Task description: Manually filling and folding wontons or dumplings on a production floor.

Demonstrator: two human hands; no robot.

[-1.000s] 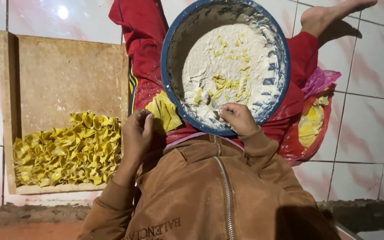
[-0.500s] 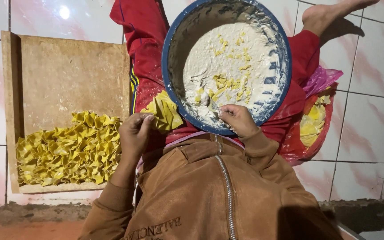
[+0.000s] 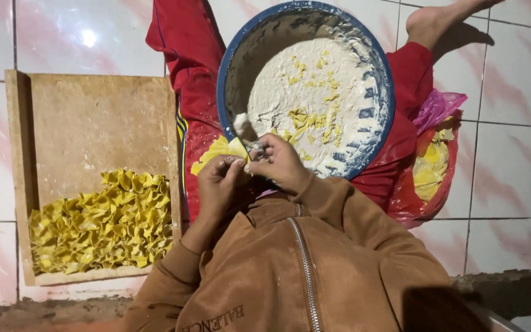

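Brown zip jacket [image 3: 290, 270]; red trousers [image 3: 185, 55]

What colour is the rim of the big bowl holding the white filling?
Blue. The bowl has a blue rim, seen in the head view, the only one.

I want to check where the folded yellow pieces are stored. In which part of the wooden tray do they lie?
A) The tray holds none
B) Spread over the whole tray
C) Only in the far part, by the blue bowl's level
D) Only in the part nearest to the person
D: the folded yellow pieces fill only the near part of the wooden tray, whose far part shows bare wood.
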